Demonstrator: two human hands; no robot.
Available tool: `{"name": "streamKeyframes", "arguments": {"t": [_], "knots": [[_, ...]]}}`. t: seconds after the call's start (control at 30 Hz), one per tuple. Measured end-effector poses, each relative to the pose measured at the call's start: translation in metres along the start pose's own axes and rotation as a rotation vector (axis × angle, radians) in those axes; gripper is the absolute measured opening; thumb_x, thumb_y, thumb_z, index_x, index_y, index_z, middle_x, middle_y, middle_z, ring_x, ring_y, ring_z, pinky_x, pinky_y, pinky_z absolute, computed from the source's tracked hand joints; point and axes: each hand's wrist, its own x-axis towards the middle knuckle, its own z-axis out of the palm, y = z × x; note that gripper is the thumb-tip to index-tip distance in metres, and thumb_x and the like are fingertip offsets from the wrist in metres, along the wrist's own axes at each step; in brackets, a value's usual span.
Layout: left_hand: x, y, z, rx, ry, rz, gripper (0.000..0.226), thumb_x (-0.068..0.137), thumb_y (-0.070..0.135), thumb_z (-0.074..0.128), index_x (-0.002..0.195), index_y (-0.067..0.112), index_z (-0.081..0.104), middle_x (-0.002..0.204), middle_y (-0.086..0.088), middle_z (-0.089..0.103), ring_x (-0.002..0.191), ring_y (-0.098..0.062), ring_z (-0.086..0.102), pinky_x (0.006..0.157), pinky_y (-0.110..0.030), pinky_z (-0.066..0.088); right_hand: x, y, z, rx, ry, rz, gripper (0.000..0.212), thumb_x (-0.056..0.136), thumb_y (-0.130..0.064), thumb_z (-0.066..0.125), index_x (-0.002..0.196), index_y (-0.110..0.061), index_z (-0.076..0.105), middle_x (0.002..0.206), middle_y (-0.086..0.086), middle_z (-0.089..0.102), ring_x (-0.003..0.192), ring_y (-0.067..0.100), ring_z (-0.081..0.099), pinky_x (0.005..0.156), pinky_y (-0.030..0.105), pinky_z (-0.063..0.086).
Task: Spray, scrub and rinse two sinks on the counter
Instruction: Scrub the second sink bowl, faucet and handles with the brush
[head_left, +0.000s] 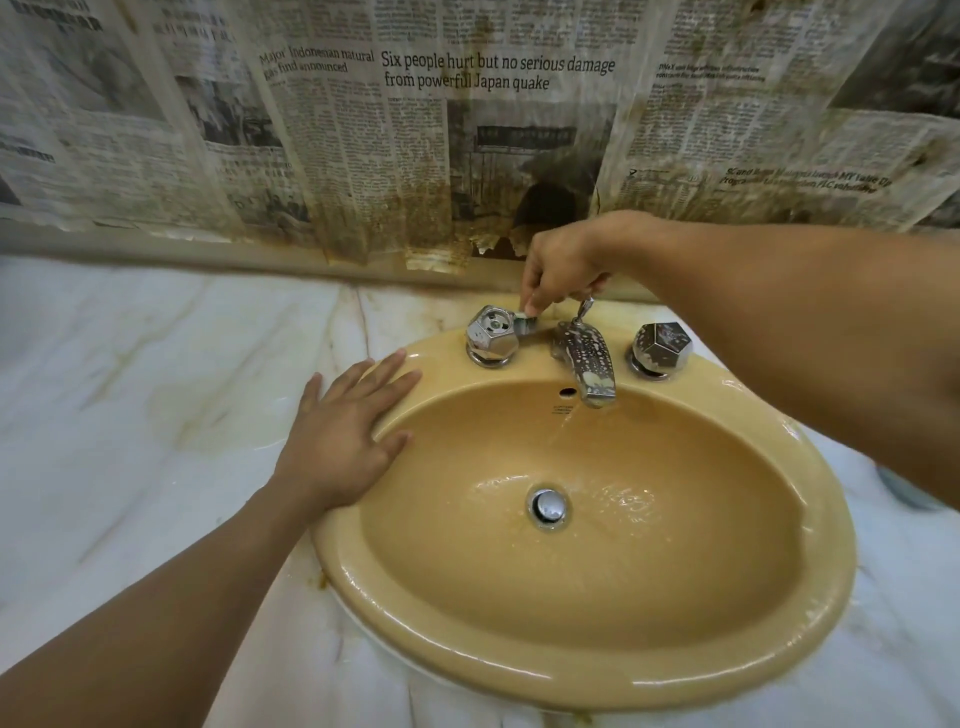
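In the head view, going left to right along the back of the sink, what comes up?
Left hand flat on the sink rim → left tap knob → right hand pinching a small scrubber → spout, water running → right tap knob.

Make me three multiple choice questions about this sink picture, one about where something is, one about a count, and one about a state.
1. Where does the left hand rest?
A. Flat on the left rim of the mustard-yellow oval ceramic sink
B. On the spout
C. On the drain plug

2. How many faceted chrome tap knobs stand on the sink?
A. One
B. Two
C. Four

3. What is the state of the spotted chrome spout?
A. Dry
B. Removed
C. Running water

Answers:
1. A, its palm and fingers lie spread on the rim, left of the basin.
2. B, one knob stands on each side of the spout, the other at right.
3. C, a thin stream falls from it and ripples near the round chrome drain plug.
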Motion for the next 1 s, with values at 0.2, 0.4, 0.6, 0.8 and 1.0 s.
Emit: {"name": "streamKeyframes", "arguments": {"t": [0.2, 0.4, 0.6, 0.8, 1.0], "knots": [[0.000, -0.001, 0.000, -0.003, 0.006, 0.012, 0.071, 0.094, 0.059, 0.048, 0.158, 0.054, 0.018, 0.163, 0.039, -0.002, 0.156, -0.006, 0.009, 0.126, -0.053, 0.007, 0.021, -0.005, 0.008, -0.080, 0.052, -0.059, 0.010, 0.093, -0.032, 0.073, 0.101, -0.031, 0.078, 0.098, 0.004, 0.075, 0.076, 0.024, 0.066, 0.064, 0.035, 0.057], [0.002, -0.001, 0.001, -0.005, 0.020, -0.004, 0.070, 0.097, 0.055, 0.057, 0.157, 0.055, 0.020, 0.162, 0.041, -0.001, 0.156, -0.004, 0.008, 0.127, -0.052, 0.005, 0.032, -0.026, -0.009, -0.127, 0.015, -0.212, 0.017, 0.093, -0.030, 0.073, 0.107, -0.039, 0.077, 0.108, -0.013, 0.070, 0.102, 0.015, 0.064, 0.076, 0.033, 0.058], [0.002, 0.000, 0.001, -0.029, 0.026, -0.010, 0.069, 0.096, 0.057, 0.057, 0.155, 0.057, 0.022, 0.162, 0.041, 0.001, 0.155, -0.002, 0.008, 0.127, -0.052, 0.003, 0.039, -0.052, -0.006, -0.212, 0.029, -0.323, 0.022, 0.093, -0.028, 0.072, 0.113, -0.036, 0.076, 0.105, -0.016, 0.072, 0.099, 0.011, 0.066, 0.088, 0.032, 0.055], [0.000, 0.001, 0.000, -0.051, 0.038, -0.017, 0.068, 0.096, 0.057, 0.057, 0.155, 0.058, 0.023, 0.162, 0.041, 0.002, 0.156, -0.002, 0.005, 0.126, -0.054, 0.002, 0.038, -0.092, 0.004, -0.407, 0.040, -0.259, 0.015, 0.091, -0.030, 0.074, 0.103, -0.024, 0.078, 0.100, -0.005, 0.074, 0.096, 0.022, 0.068, 0.090, 0.044, 0.060], [0.000, 0.000, 0.000, -0.041, 0.046, -0.011, 0.067, 0.096, 0.057, 0.057, 0.155, 0.056, 0.025, 0.163, 0.038, 0.004, 0.156, -0.002, 0.005, 0.126, -0.055, 0.002, 0.033, -0.098, 0.005, -0.378, 0.032, -0.261, 0.003, 0.090, -0.030, 0.076, 0.087, -0.032, 0.075, 0.098, -0.010, 0.072, 0.093, 0.017, 0.067, 0.087, 0.040, 0.060]]}}
